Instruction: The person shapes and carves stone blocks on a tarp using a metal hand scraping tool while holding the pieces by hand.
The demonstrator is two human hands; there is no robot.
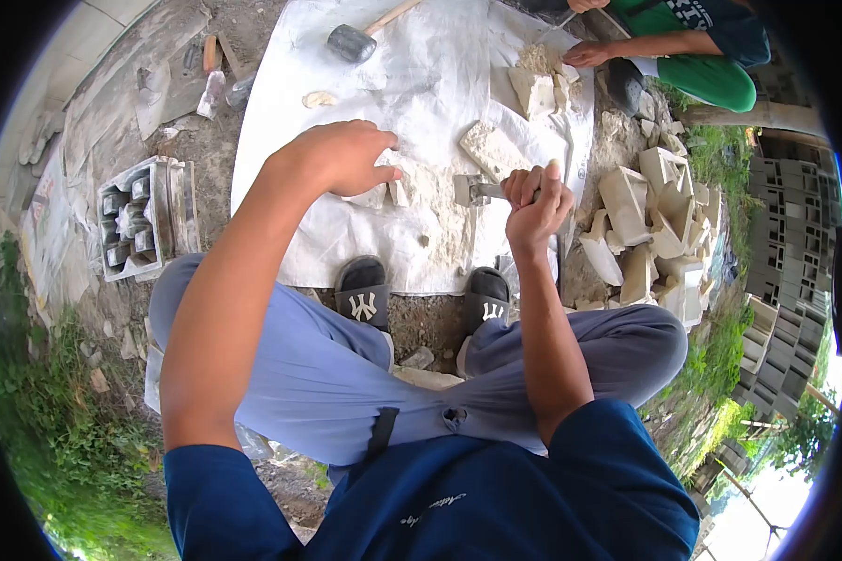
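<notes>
My left hand (337, 157) is over the white sheet, with its thumb apart from its bent fingers. Just below it lie broken pale block pieces (372, 194); whether the fingertips touch them is hard to see. My right hand (539, 208) is closed around the handle of a hand tool with a flat metal head (470, 191). That head sits low over crumbled pale rubble (430, 201) between my hands. Beyond the tool, a flat pale slab (492, 150) lies tilted on the sheet.
A mallet (352, 43) rests on the white sheet (281, 112). At left stand a metal block mould (138, 220) and tools on the ground. Broken blocks (650, 224) are piled at right. Another person's hand (587, 53) is near rubble at the upper right.
</notes>
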